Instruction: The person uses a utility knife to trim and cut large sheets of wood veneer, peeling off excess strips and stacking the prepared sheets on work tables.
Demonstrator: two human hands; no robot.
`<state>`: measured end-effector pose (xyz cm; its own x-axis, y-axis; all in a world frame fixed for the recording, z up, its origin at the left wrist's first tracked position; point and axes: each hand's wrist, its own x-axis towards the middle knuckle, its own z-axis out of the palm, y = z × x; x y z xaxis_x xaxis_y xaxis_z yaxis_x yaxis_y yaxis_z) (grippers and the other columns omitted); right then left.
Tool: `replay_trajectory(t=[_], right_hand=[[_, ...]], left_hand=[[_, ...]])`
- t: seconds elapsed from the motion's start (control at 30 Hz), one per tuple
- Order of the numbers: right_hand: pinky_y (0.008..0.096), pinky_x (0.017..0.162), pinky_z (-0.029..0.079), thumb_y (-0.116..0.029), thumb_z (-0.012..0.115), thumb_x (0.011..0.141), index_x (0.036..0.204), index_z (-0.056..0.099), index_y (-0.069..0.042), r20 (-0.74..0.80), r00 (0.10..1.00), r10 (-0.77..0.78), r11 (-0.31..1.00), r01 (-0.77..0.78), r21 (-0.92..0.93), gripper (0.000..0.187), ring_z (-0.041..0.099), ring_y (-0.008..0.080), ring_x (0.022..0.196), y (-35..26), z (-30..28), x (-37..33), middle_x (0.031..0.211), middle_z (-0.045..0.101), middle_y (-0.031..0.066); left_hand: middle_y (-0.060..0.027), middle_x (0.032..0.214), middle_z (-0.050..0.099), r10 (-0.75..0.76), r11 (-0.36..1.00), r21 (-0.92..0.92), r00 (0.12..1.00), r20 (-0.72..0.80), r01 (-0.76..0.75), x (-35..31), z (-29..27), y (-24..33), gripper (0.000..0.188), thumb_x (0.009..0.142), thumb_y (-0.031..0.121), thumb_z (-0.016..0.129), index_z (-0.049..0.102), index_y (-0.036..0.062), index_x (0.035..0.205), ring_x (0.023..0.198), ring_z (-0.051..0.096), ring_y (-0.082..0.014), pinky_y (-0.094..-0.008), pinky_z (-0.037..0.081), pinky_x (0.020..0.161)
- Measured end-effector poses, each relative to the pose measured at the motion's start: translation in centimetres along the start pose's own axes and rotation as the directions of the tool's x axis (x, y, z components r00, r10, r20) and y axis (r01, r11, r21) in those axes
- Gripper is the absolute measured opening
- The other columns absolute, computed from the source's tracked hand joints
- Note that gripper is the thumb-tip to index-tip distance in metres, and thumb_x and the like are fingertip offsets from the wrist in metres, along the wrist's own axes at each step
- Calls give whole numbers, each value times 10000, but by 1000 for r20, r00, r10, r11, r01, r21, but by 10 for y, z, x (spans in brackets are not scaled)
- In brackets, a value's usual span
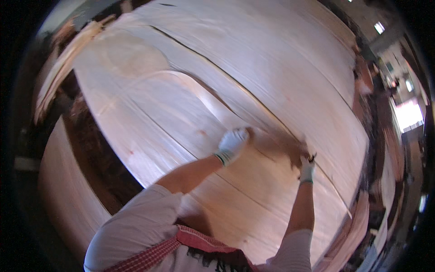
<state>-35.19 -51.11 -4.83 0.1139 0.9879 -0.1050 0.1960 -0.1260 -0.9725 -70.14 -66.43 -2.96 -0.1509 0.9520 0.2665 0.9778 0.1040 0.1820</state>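
Observation:
A broad stack of pale wood veneer sheets [290,77] spreads in front of me. My left hand [234,140], in a white glove with a green-edged cuff, is closed on the raised edge of a loose veneer sheet [199,90], whose edge curls up to the far left of the hand. My right hand [307,171], also gloved, is closed at the ragged, brownish end of the veneer between both hands. That stretch is blurred by motion. A small dark bit shows at the right fingers, too unclear to name.
Long dark gaps [213,65] run between the sheets. A curved veneer piece [68,177] stands at the left beside a dark opening. Rough veneer scraps [65,68] hang at the far left. More sheets [358,222] droop at the right edge, near a bright window [409,114].

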Motion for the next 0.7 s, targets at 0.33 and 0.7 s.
replay_trajectory(t=[0.33,0.7], right_hand=[[306,732,443,-118,644,876,968,602,10,-99,900,-425,848,357,-393,163,508,135,826,-91,16,-106,918,572,28],[375,836,470,41,626,847,985,570,-23,-176,820,-545,824,485,-292,162,573,236,921,-178,83,-398,1034,597,144]], left_hand=[[-85,971,567,147,968,213,987,-67,-130,-5,9,-20,203,850,158,528,583,78,1029,791,584,-206,-355,462,659],[-77,1047,558,174,985,-30,980,99,-172,20,-20,-34,116,853,143,546,655,132,892,851,638,-240,-398,534,627]])
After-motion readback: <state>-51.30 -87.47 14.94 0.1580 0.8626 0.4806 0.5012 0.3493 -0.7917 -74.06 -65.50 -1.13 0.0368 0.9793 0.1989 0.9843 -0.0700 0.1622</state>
